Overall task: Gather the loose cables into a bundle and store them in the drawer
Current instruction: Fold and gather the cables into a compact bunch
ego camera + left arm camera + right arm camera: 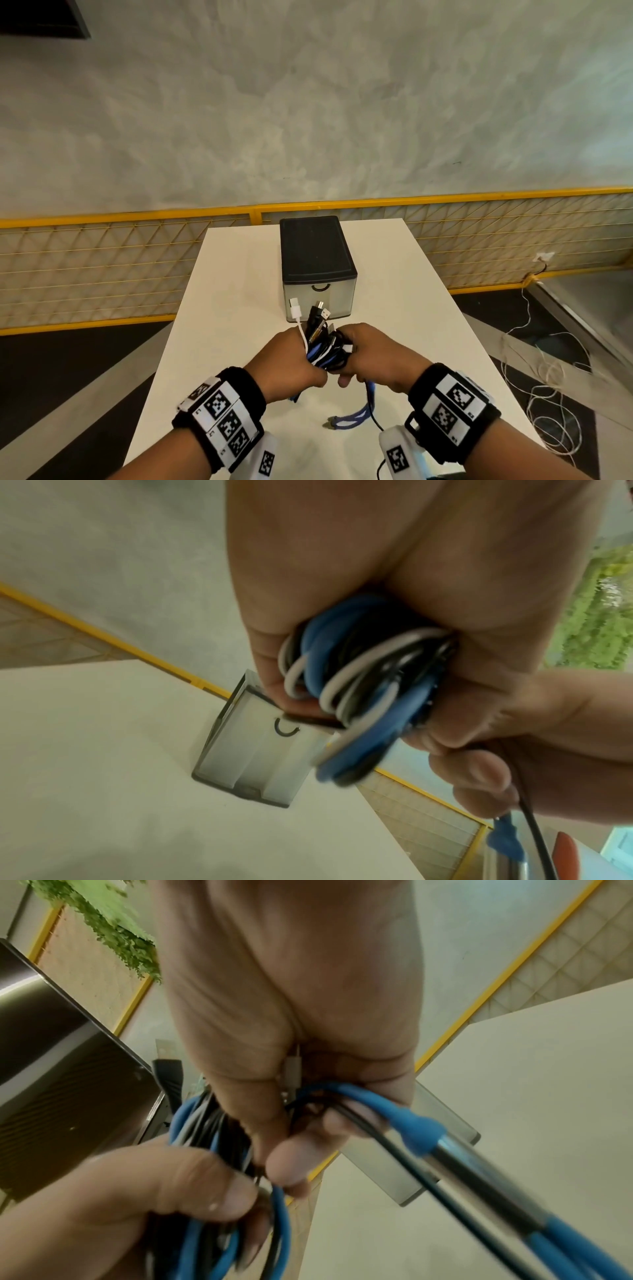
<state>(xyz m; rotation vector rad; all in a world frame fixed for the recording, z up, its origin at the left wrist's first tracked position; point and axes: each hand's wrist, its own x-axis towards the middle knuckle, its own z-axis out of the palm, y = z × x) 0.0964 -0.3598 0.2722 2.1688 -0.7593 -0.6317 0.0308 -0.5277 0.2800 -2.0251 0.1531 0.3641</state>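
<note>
over the counter [239, 342] both hands, left [294, 363] and right [373, 353], are clenching the cables [325, 349], plugs pointing at the drawer [317, 301] sitting closed dead ahead, just beyond, neither hand nearer.

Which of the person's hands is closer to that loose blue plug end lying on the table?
Right. The right hand is almost directly above the blue plug end; the left hand grips the cable bundle further left.
</note>
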